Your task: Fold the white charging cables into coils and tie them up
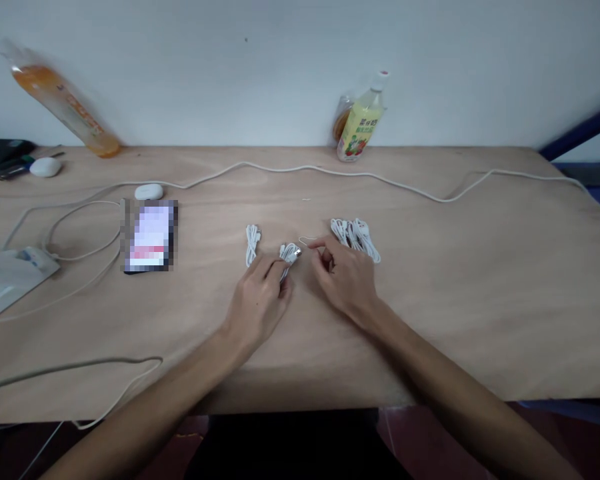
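Observation:
My left hand (263,293) rests on the wooden table (480,280) with its fingers closed on a small coiled white cable (290,253). Just right of it, my right hand (343,273) pinches a thin wire tie (307,240) between thumb and forefinger, close to the coil's end. Another bundled white cable (252,243) lies to the left of the held coil. A larger heap of white cable bundles (356,237) lies right behind my right hand.
A phone (150,235) lies at the left with a white case (149,192) behind it. A long white cord (380,177) crosses the table. A yellow drink bottle (361,123) and an orange bottle (65,103) stand by the wall. Papers (10,273) sit far left.

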Tool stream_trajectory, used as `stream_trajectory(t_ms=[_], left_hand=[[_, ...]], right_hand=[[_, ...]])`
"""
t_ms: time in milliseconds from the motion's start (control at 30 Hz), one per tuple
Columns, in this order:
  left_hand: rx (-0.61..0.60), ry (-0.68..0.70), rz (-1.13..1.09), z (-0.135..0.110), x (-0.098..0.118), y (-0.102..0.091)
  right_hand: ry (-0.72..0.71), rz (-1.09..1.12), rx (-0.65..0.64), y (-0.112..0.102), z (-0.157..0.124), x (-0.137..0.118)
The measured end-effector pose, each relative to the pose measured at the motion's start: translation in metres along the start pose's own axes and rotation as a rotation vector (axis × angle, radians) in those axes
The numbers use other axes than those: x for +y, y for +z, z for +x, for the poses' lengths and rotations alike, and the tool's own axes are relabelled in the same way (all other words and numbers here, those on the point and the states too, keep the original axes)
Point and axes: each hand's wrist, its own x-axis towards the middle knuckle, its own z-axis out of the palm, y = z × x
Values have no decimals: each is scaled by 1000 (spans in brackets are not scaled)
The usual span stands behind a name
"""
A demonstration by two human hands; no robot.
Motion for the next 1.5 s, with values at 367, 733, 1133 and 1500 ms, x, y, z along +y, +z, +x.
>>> stream_trajectory(t_ms=[367, 733, 1133, 1500], left_hand=[[31, -296, -280, 1, 7, -3], [95, -340, -406, 7, 18, -9], [189, -513, -731, 10, 18, -9], [183, -523, -779, 16, 11, -9]], right_hand=[[267, 671, -192, 5, -6, -14], [372, 1080, -295, 9, -8, -13], [329, 1110, -191, 7, -6, -18], [239, 1079, -151, 0, -4, -19]])
